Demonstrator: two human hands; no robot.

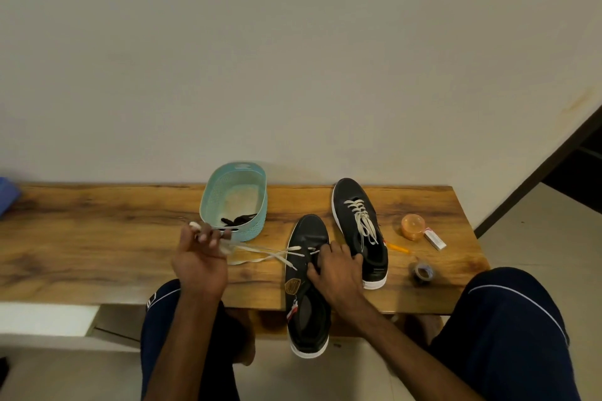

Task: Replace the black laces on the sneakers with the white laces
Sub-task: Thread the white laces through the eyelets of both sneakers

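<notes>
Two black sneakers with white soles lie on a wooden table [97, 238]. The far sneaker [358, 221] is laced with a white lace [363, 220]. The near sneaker [308, 290] hangs over the table's front edge, with a white lace [260, 252] threaded through its front eyelets. My left hand [202, 257] grips both ends of that lace and holds them out to the left. My right hand [335, 270] rests on the near sneaker's tongue area, fingers curled over its upper. Black laces [237, 220] lie in a teal basket [257, 228].
At the table's right end sit an orange round container [413, 226], a small white box [435, 239], an orange pen-like thing [399, 248] and a roll of tape [422, 273]. My knees in dark shorts flank the table's front edge. A wall stands behind.
</notes>
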